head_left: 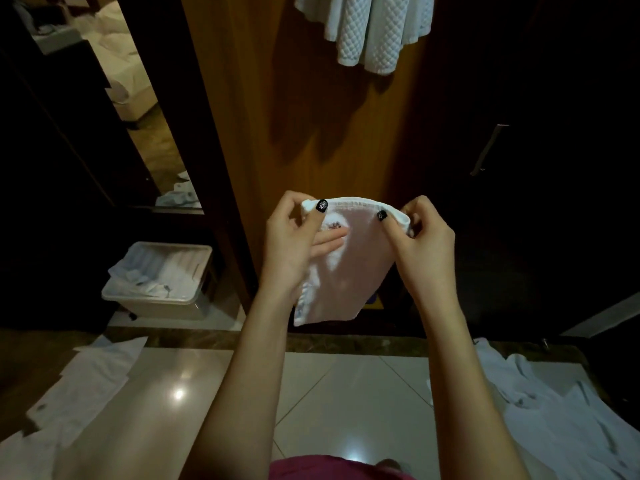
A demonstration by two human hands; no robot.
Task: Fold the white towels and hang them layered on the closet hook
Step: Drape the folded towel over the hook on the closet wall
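Forearms (pixel 249 375) lead up from bottom centre, left hand (pixel 294 244) and right hand (pixel 424 240) each pinching a top corner of the white towel (pixel 349 275), apparently to stretch it flat for folding.

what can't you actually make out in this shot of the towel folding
Closet hook: head view, cut off by the top edge; only the lower ends of the hanging towels show.
Held towel: head view, its corners and fold layers are covered by the left hand and right hand.
Bin contents: head view, too dim and blurred.
Area around the handle: head view, lost in shadow.
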